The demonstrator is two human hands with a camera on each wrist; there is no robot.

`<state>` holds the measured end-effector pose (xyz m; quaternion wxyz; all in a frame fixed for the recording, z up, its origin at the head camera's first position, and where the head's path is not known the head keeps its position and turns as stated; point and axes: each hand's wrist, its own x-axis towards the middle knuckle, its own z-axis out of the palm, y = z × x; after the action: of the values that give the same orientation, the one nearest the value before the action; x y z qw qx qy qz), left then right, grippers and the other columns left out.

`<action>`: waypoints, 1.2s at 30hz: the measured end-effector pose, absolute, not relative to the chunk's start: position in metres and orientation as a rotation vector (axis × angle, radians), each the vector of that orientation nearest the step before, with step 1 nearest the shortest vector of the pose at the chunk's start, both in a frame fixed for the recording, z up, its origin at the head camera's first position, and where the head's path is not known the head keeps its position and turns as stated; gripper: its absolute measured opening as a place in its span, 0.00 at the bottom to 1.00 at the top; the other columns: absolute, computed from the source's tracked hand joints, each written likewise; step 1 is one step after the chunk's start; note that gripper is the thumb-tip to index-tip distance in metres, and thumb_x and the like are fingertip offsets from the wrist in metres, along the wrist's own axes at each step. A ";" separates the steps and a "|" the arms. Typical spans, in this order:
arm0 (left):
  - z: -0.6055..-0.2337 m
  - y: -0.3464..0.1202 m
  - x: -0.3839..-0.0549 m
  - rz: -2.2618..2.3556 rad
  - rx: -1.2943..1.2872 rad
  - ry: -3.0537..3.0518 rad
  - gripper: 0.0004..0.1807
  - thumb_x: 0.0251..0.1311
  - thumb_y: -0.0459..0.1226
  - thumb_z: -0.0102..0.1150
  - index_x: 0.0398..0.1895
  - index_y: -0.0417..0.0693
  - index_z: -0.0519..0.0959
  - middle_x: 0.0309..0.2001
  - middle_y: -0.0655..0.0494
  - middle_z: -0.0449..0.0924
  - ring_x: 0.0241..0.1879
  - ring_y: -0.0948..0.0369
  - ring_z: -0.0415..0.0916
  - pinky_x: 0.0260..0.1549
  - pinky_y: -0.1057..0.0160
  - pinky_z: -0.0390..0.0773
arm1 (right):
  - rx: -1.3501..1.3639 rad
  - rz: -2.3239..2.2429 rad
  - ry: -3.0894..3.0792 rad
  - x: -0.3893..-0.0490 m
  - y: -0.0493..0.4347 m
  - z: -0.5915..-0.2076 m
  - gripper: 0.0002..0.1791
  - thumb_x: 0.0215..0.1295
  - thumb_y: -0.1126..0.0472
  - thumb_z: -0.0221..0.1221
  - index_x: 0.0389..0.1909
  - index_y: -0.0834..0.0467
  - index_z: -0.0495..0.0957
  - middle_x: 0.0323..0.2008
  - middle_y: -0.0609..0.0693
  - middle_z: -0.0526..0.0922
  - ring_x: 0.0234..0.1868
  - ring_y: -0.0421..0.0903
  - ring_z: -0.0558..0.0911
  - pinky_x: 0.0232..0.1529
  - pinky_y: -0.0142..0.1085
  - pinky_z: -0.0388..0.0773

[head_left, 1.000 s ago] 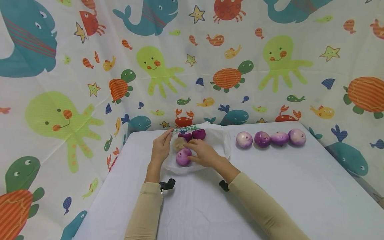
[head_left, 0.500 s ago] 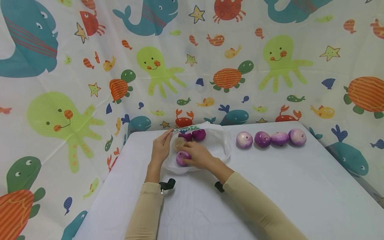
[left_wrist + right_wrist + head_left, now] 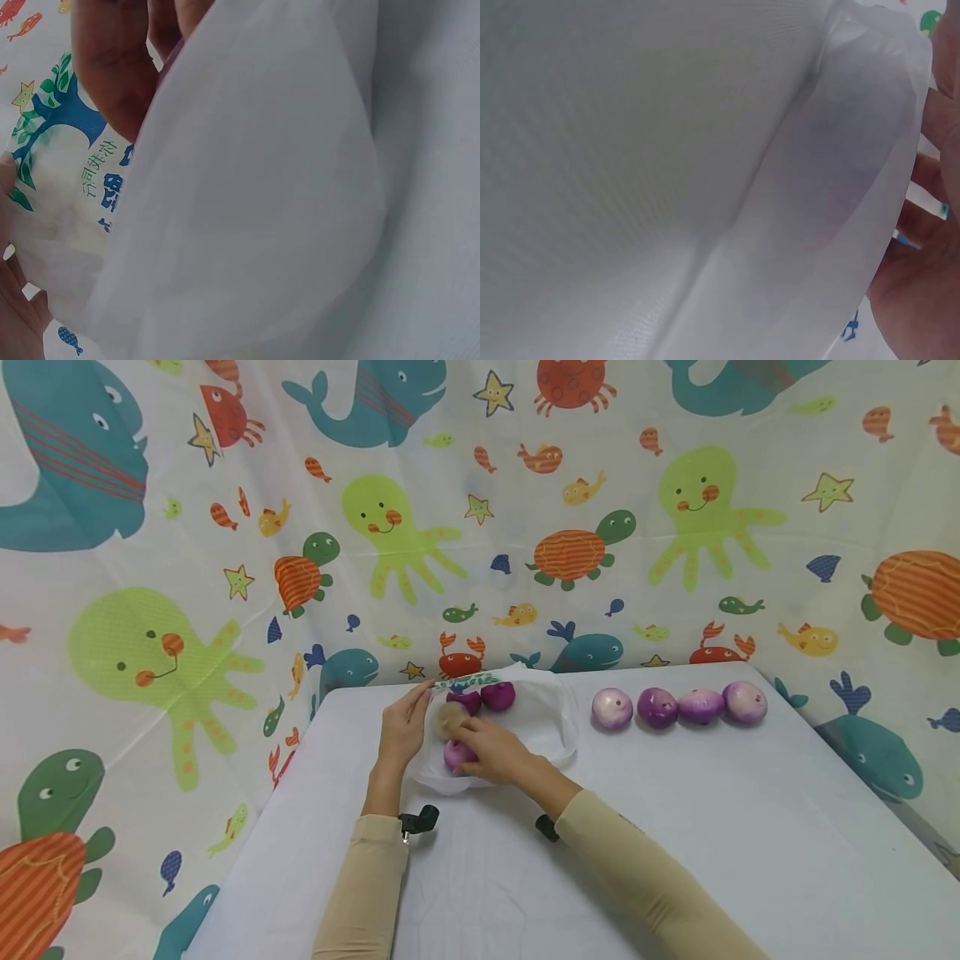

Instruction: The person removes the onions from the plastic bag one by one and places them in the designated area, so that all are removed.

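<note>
An open white plastic bag lies on the table, with a leafy blue and green print visible in the left wrist view. My left hand holds its left rim at the far corner. Inside the bag, my right hand has its fingers and thumb around a light purple onion. Behind that onion sit a pale tan round thing and two dark purple onions, one at the back. In the right wrist view, bag film covers much of the frame beside the right hand.
To the right of the bag, several purple-and-white onions stand in a row, including a dark one. A white cloth covers the table. Behind it hangs a curtain printed with sea animals.
My right hand has moved slightly left and closed further over the light purple onion, covering more of it. My left hand stays at the bag's rim.
</note>
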<state>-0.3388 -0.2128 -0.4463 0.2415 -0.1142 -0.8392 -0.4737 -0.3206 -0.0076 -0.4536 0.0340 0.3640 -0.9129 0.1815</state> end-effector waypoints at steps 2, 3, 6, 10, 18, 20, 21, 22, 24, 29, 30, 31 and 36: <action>-0.446 -0.213 -0.339 -1.298 -0.313 -2.291 0.19 0.81 0.45 0.50 0.65 0.51 0.82 0.66 0.49 0.81 0.70 0.52 0.76 0.70 0.50 0.76 | 1.112 0.576 -2.816 -0.321 -0.007 -0.454 0.37 0.64 0.46 0.72 0.72 0.49 0.73 0.67 0.51 0.76 0.70 0.52 0.75 0.74 0.47 0.73; -0.446 -0.213 -0.339 -1.295 -0.315 -2.288 0.19 0.81 0.45 0.50 0.65 0.51 0.82 0.66 0.49 0.81 0.70 0.52 0.76 0.70 0.50 0.76 | 1.110 0.585 -2.818 -0.321 -0.006 -0.454 0.37 0.64 0.46 0.72 0.72 0.50 0.73 0.67 0.51 0.76 0.70 0.52 0.75 0.74 0.47 0.74; -0.447 -0.212 -0.340 -1.295 -0.320 -2.278 0.19 0.80 0.44 0.51 0.64 0.50 0.82 0.65 0.49 0.82 0.69 0.51 0.77 0.70 0.51 0.76 | 1.098 0.611 -2.832 -0.321 -0.005 -0.455 0.37 0.63 0.46 0.72 0.71 0.50 0.73 0.65 0.51 0.77 0.68 0.51 0.76 0.72 0.46 0.75; -0.447 -0.212 -0.340 -1.294 -0.326 -2.269 0.18 0.80 0.44 0.52 0.64 0.50 0.83 0.64 0.49 0.83 0.68 0.51 0.77 0.69 0.51 0.76 | 1.081 0.636 -2.849 -0.321 -0.004 -0.455 0.33 0.63 0.46 0.73 0.66 0.49 0.72 0.60 0.51 0.80 0.62 0.49 0.79 0.69 0.46 0.79; -0.447 -0.212 -0.339 -1.297 -0.314 -2.278 0.18 0.80 0.44 0.52 0.64 0.49 0.82 0.64 0.48 0.82 0.69 0.50 0.77 0.69 0.50 0.76 | 1.073 0.682 -2.791 -0.320 0.002 -0.452 0.33 0.62 0.49 0.74 0.64 0.50 0.72 0.59 0.51 0.79 0.60 0.49 0.78 0.66 0.45 0.81; -0.447 -0.212 -0.340 -1.300 -0.315 -2.281 0.19 0.80 0.44 0.51 0.65 0.49 0.82 0.64 0.48 0.82 0.69 0.51 0.77 0.69 0.50 0.76 | 1.073 0.674 -2.747 -0.319 0.005 -0.450 0.33 0.63 0.50 0.73 0.66 0.51 0.72 0.61 0.52 0.78 0.61 0.49 0.76 0.66 0.45 0.81; -0.447 -0.212 -0.340 -1.302 -0.316 -2.281 0.19 0.80 0.44 0.51 0.65 0.50 0.82 0.65 0.49 0.82 0.69 0.51 0.77 0.69 0.50 0.76 | 1.070 0.674 -2.725 -0.319 0.007 -0.449 0.34 0.63 0.51 0.73 0.67 0.52 0.73 0.62 0.53 0.78 0.63 0.50 0.76 0.67 0.46 0.80; -0.447 -0.212 -0.340 -1.301 -0.315 -2.284 0.19 0.80 0.44 0.51 0.65 0.50 0.82 0.65 0.49 0.82 0.69 0.51 0.76 0.69 0.50 0.76 | 1.064 0.669 -2.711 -0.319 0.009 -0.449 0.34 0.64 0.51 0.72 0.68 0.53 0.72 0.63 0.53 0.77 0.64 0.50 0.75 0.68 0.45 0.79; -0.448 -0.211 -0.340 -1.300 -0.314 -2.289 0.19 0.80 0.44 0.51 0.65 0.50 0.82 0.65 0.49 0.82 0.69 0.51 0.76 0.69 0.50 0.76 | 1.044 0.676 -2.688 -0.318 0.013 -0.447 0.34 0.64 0.51 0.72 0.69 0.53 0.72 0.63 0.53 0.77 0.65 0.51 0.74 0.70 0.45 0.78; -0.447 -0.211 -0.339 -1.313 -0.311 -2.298 0.19 0.80 0.44 0.50 0.65 0.50 0.81 0.66 0.49 0.81 0.70 0.51 0.76 0.69 0.50 0.76 | 0.970 0.796 -2.661 -0.315 0.027 -0.446 0.34 0.64 0.52 0.72 0.69 0.51 0.72 0.64 0.50 0.76 0.67 0.48 0.73 0.70 0.44 0.78; -0.447 -0.211 -0.339 -1.317 -0.310 -2.299 0.19 0.81 0.44 0.50 0.66 0.50 0.81 0.66 0.49 0.81 0.70 0.51 0.76 0.69 0.50 0.76 | 0.967 0.818 -2.641 -0.315 0.030 -0.446 0.34 0.64 0.52 0.72 0.69 0.51 0.72 0.64 0.50 0.76 0.67 0.49 0.73 0.70 0.45 0.78; -0.446 -0.211 -0.339 -1.321 -0.308 -2.301 0.19 0.81 0.45 0.50 0.66 0.51 0.81 0.66 0.49 0.81 0.70 0.51 0.76 0.69 0.50 0.76 | 0.963 0.846 -2.619 -0.314 0.034 -0.446 0.34 0.65 0.53 0.72 0.70 0.52 0.72 0.64 0.50 0.75 0.67 0.50 0.73 0.70 0.45 0.78; -0.446 -0.211 -0.338 -1.324 -0.293 -2.319 0.20 0.81 0.46 0.49 0.67 0.53 0.80 0.67 0.50 0.81 0.71 0.52 0.75 0.69 0.50 0.76 | 0.962 0.884 -2.495 -0.315 0.052 -0.443 0.34 0.66 0.52 0.71 0.70 0.55 0.73 0.67 0.56 0.75 0.70 0.55 0.74 0.69 0.48 0.78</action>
<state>-0.3384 -0.2109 -0.4462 0.2256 -0.1062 -0.8410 -0.4801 -0.3145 0.0517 -0.4432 0.1620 0.3372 -0.8741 0.3098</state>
